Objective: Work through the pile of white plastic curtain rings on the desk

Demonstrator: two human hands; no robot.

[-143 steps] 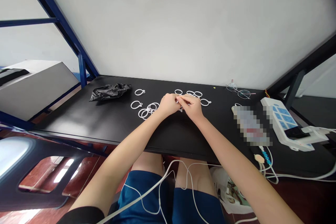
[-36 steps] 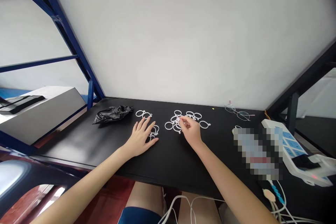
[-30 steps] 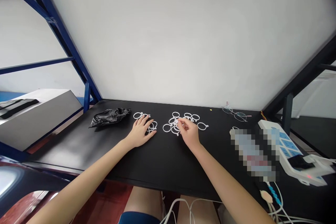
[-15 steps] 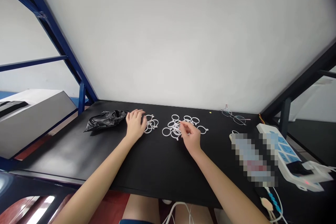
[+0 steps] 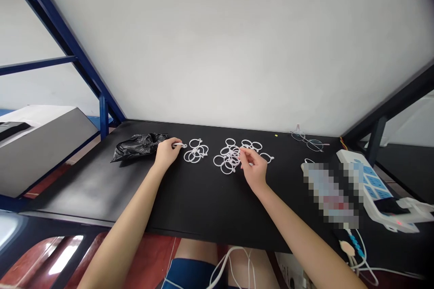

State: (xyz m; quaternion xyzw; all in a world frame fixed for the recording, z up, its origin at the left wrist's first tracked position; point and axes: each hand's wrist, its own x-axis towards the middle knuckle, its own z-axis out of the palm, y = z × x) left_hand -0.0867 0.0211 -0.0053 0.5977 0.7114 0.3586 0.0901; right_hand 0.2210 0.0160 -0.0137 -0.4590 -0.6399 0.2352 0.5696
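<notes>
Two clusters of white plastic rings lie on the black table (image 5: 203, 198). My left hand (image 5: 166, 152) is closed, pinching a white ring (image 5: 179, 145) just left of the smaller cluster (image 5: 195, 151) and right of a crumpled black plastic bag (image 5: 139, 143). My right hand (image 5: 254, 167) rests at the right side of the larger cluster (image 5: 233, 157), its thumb and fingers curled together over the rings; a pinch on one ring seems likely but the fingers hide it.
A pair of glasses (image 5: 310, 142) lies near the back wall. A white power strip (image 5: 371, 185) with cables and a blurred item (image 5: 330, 194) occupy the right side. Blue frame struts (image 5: 101, 113) stand at the left.
My left hand slid left off the small ring cluster toward the black bag and closed on a ring. My right hand stayed at the larger cluster.
</notes>
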